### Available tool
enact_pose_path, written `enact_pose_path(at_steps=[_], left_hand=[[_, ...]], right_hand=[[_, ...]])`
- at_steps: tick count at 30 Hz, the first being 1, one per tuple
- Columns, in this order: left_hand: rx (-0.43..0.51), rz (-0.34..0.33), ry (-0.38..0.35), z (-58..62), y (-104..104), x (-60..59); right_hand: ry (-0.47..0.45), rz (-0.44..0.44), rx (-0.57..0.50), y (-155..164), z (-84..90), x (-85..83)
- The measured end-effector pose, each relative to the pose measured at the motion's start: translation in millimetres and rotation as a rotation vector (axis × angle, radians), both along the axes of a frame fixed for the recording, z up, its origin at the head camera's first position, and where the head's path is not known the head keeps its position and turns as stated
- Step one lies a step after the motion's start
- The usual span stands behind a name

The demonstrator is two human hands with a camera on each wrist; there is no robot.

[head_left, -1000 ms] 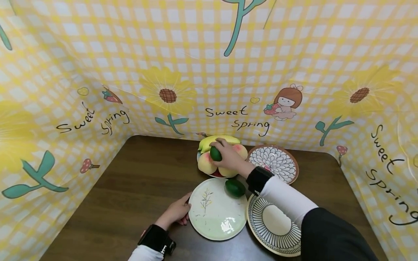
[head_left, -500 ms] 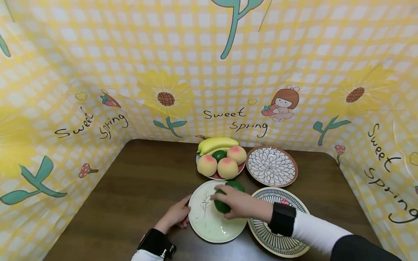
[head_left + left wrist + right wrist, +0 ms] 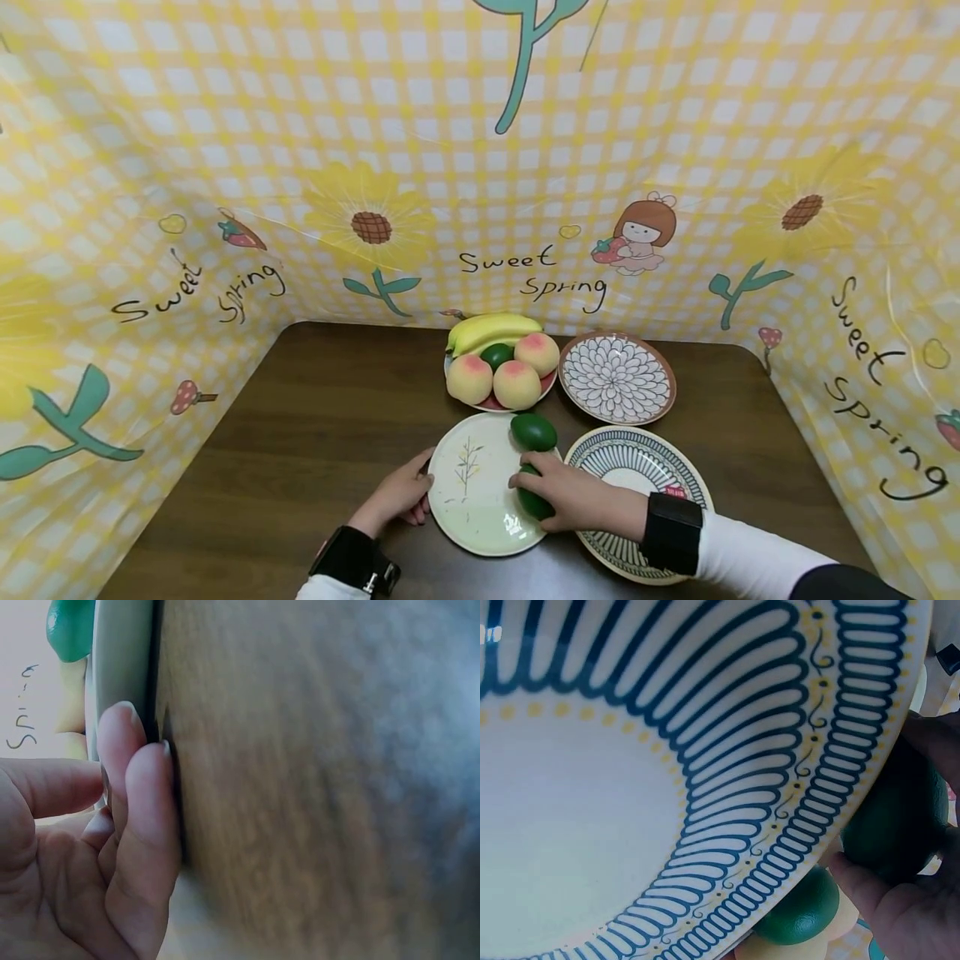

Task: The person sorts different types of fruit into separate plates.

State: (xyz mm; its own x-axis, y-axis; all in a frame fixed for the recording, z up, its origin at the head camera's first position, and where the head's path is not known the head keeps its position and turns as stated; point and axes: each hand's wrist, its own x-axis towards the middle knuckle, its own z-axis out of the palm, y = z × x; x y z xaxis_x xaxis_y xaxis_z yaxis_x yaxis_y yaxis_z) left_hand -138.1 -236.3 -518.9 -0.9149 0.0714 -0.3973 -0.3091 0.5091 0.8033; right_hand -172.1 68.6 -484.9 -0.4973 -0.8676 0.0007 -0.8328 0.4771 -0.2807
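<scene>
The right hand [image 3: 573,500] curls palm-down round a green avocado [image 3: 534,502] on the pale plate [image 3: 472,517]; the left hand [image 3: 397,496] rests straight-fingered, grip open, against the plate's rim.

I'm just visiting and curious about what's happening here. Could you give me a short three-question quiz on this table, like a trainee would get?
1. True or false: the right hand grips a green fruit over the pale plate.
2. How many peaches sit on the fruit plate?
3. The left hand touches: A) the banana B) the pale plate's rim C) the striped plate

Key: 1 true; 2 three; 3 B
</scene>
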Motion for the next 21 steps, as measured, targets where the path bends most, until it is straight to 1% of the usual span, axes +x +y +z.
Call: enact_pose_path(at_steps=[5,9,13,21], left_hand=[[0.002,-0.003,-0.001,0.7,0.7,-1.1],[-0.007,-0.007,-0.004,0.5,0.3,-1.1],[-0.007,-0.008,-0.01,1.1,-0.4,-0.7],[0.013,-0.012,0.006,2.7,-0.8,1.4]], right_hand=[[0.023,-0.005,-0.006,1.3,-3.8,2.5],[0.038,0.016,-0.015,2.2,-5.4,3.9],[0.029,0.022,-0.006,3.2,-6.5,4.4],[0.0,-0.008,-0.001,4.2,-4.3,5.8]])
